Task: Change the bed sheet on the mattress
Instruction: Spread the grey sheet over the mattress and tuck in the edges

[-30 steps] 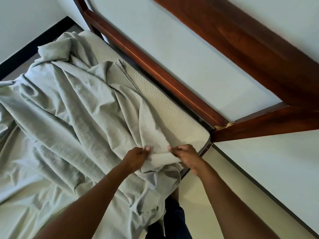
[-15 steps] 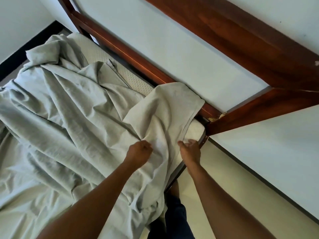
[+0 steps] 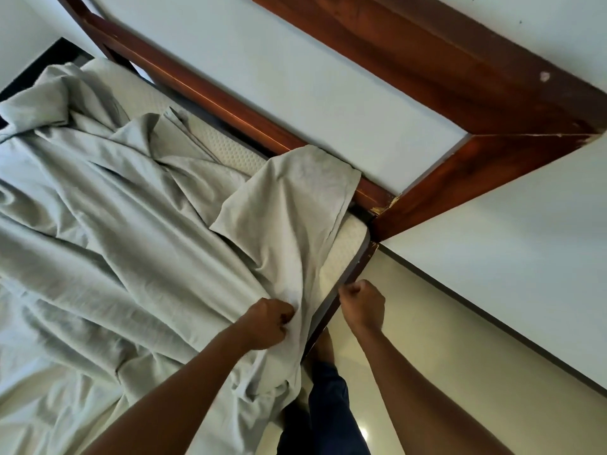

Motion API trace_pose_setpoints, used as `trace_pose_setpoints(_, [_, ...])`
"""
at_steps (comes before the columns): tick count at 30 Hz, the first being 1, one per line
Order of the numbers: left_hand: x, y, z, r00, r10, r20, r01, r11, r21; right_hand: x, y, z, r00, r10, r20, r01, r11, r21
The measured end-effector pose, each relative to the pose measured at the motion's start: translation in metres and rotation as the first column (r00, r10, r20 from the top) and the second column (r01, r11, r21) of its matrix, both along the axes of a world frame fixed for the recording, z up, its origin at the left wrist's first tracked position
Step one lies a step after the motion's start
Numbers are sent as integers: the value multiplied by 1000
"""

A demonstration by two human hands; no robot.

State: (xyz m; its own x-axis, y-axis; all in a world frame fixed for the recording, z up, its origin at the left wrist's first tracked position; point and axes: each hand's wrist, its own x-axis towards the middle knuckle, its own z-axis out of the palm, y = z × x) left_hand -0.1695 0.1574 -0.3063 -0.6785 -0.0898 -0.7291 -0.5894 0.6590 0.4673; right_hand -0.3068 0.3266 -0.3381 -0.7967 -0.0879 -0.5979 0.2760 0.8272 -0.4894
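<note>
- Most of the bed sheet (image 3: 108, 257) lies bunched over the left of the mattress (image 3: 348, 238). A hard tug would likely drag the heap along rather than spread it.
- Left hand (image 3: 267, 323) has its fingers curled tight round a fold near the mattress's edge. Pulling by a fold rather than the hem could set the corner askew.
- One sheet flap (image 3: 295, 198) is draped onto the wooden frame (image 3: 460, 178), leaving the mattress corner bare. It might snag on the wood.
- Right hand (image 3: 361, 303) is fisted just beside that edge. I cannot tell whether it pinches any cloth, so the flap may slide away unheld.
</note>
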Motion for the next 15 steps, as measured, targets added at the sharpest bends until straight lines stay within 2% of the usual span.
trace_pose_setpoints(1, [-2,-6,2,1000,16,26,-18,999,49,-3,-4,1,1000,10,-23,-11,999,-36])
trace_pose_setpoints(3, [-2,-20,3,984,161,80,-169,979,116,-15,-23,2,995,18,-98,-27,995,-94])
trace_pose_setpoints(5, [-3,-31,-3,951,308,23,-308,951,25,-31,-51,-5,979,65,-194,-75,996,-47])
trace_pose_setpoints(7, [-4,-35,-11,927,366,-83,-372,923,-93,-45,-77,-16,950,126,-287,-119,992,43])
trace_pose_setpoints(9, [-9,-31,-13,934,353,-57,-358,927,-111,-53,-92,-23,942,165,-291,-151,986,70])
trace_pose_setpoints(10, [-13,-26,-14,951,308,-12,-306,942,-140,-56,-93,-29,950,148,-273,-147,989,25])
trace_pose_setpoints(12, [-15,-15,-21,980,197,27,-186,955,-233,-57,-73,-36,977,14,-214,-42,991,-127])
trace_pose_setpoints(13, [-16,-9,-24,984,180,11,-171,950,-262,-56,-53,-39,976,-106,-191,75,984,-162])
trace_pose_setpoints(15, [-19,4,-24,981,184,-68,-195,956,-218,-59,3,-51,916,-366,-164,359,931,-72])
